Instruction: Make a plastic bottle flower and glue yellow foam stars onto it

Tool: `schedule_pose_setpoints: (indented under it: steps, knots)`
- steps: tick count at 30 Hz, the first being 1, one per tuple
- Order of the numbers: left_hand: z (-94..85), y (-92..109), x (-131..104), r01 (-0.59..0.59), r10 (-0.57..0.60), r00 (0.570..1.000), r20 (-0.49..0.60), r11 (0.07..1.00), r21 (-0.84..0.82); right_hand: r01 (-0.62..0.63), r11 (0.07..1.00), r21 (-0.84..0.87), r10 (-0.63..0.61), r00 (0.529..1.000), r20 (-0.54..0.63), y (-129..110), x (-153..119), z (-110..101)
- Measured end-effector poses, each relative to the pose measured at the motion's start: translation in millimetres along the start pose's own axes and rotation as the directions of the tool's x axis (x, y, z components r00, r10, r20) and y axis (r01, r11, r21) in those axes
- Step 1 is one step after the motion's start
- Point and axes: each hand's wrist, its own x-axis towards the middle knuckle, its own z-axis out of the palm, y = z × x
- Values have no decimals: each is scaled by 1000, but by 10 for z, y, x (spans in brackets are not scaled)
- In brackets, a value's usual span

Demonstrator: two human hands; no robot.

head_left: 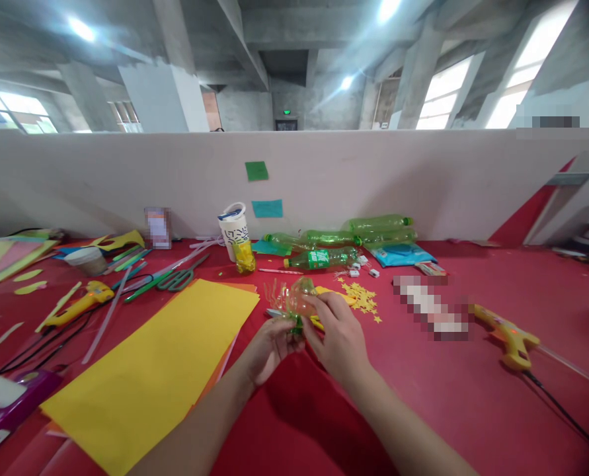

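Red surface [423,423] carries yellow paper [160,363] at left, a hot-glue gun [513,338] at right; between, left hand [269,350] and right hand [342,334] pinch a cut plastic bottle [300,299] in their fingers.

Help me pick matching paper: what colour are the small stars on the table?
The stars are yellow, seen best in the head view, the only one.

The left forearm [215,416], at seven o'clock, and the right forearm [408,416], at five, are bare and smooth in outline, each narrowing toward a bare wrist. The left hand [273,349] and right hand [342,334] are bare too, with slender fingers [330,305].
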Motion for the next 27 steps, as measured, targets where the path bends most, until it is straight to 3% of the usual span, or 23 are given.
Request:
schedule_pose_setpoints:
  steps: [10,21,27]
  knots:
    - [12,1,-2,11,-11,1000,-24,1000,10,-49,996,71,49,999,5,-14,-4,2]
    - [26,-9,0,39,-39,999,-3,999,-5,-193,948,254,201,980,-7,-23,12,72]
    - [-10,-4,18,39,-42,998,-38,996,-84,-70,967,243,79,996,-29,-41,-3,49]
